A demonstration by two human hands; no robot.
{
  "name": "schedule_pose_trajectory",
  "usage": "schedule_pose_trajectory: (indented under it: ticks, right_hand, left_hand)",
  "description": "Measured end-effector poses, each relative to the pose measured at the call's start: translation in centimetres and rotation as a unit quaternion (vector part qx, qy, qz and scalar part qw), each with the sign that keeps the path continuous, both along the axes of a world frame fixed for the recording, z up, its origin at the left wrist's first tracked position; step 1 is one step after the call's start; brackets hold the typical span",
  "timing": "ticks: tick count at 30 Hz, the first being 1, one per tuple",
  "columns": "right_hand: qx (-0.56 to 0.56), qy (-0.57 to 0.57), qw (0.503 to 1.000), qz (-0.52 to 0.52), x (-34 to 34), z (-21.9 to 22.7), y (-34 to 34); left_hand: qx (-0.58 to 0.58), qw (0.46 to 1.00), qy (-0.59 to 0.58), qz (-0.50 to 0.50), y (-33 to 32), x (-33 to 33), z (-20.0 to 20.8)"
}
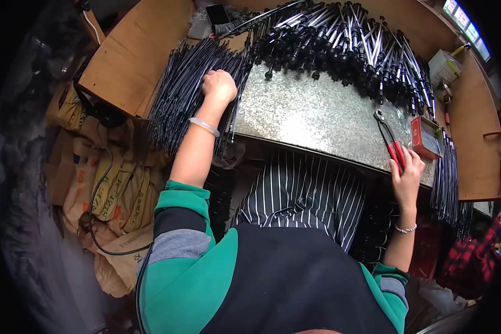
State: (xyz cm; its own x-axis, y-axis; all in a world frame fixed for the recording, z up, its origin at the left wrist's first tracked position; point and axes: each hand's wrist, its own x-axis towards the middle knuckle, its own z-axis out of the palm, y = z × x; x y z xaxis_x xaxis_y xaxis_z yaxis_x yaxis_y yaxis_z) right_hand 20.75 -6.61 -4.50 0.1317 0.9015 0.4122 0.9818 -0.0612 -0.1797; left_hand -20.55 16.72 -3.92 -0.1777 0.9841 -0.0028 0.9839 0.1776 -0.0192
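Observation:
My left hand (219,85) rests over a pile of thin black rods (178,103) at the left of the table. Its fingers are curled in, and whatever lies between them is hidden. My right hand (409,171) is closed around the red handles of a pair of pliers (396,147) near the table's front edge. The jaws of the pliers point away from me on the speckled metal tabletop (300,111). Along the back lies a big heap of silver rods with black fittings (339,47).
Wooden side panels (136,55) bound the table. Right of the pliers stand a small red box (426,138) and a hanging bundle of black rods (446,181). A white carton (444,68) sits at the back right. Sacks (111,183) fill the floor at left. At right is a person's checked sleeve (473,259).

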Motion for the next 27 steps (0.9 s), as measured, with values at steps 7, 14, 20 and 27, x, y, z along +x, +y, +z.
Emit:
schedule_pose_trajectory:
  ticks: [7, 14, 20, 27]
  right_hand:
    - [0.004, -0.006, 0.999, -0.046, 1.5, -2.7, 1.4]
    - [-0.004, -0.051, 0.991, -0.121, 3.0, -2.2, 0.6]
    - [0.091, 0.085, 0.986, 0.113, -7.8, 0.4, 4.1]
    - [0.134, 0.552, 0.700, 0.434, -17.2, 6.4, 9.8]
  left_hand:
    - [-0.038, 0.993, -0.111, 0.002, 0.6, -0.9, -0.5]
    - [0.230, 0.964, -0.058, -0.120, -1.9, -2.3, 0.2]
    - [0.219, 0.946, -0.190, -0.143, -5.4, 0.1, 3.1]
    - [0.440, 0.697, -0.341, -0.452, -11.2, 10.5, 6.8]
